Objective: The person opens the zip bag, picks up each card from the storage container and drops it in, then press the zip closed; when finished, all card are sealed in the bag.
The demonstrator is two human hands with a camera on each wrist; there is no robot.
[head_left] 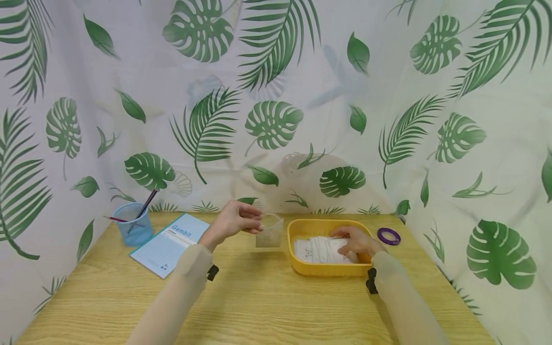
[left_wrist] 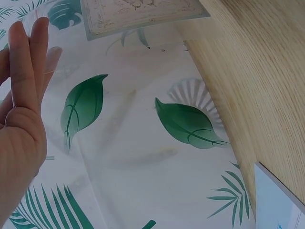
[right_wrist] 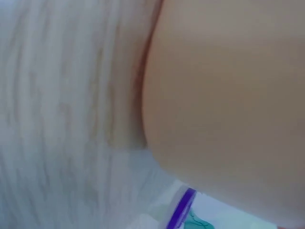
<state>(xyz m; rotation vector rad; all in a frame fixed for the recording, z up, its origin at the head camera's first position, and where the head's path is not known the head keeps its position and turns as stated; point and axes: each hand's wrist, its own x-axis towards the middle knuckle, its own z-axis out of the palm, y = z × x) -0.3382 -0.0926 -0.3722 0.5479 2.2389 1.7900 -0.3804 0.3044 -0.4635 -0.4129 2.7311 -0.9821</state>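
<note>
My left hand (head_left: 235,223) pinches the edge of a clear plastic bag (head_left: 271,235) and holds it up over the table's back part. In the left wrist view, a pinkish printed panel (left_wrist: 143,16) shows at the bag's far end. My right hand (head_left: 358,242) reaches into a yellow basket (head_left: 329,270) and touches white folded packets (head_left: 321,251) lying there. Its thumb and fingers stand apart on them; whether they grip one is unclear. Close up, the right wrist view shows only part of that hand (right_wrist: 219,105) against a pale, creased surface (right_wrist: 71,109).
At the back left, a blue mesh pen cup (head_left: 133,230) holds pens and a pencil. A light blue notepad (head_left: 172,244) lies beside it. Right of the basket rests a purple ring (head_left: 389,236). Leaf-printed curtains (head_left: 276,167) stand around the wooden table (head_left: 267,306).
</note>
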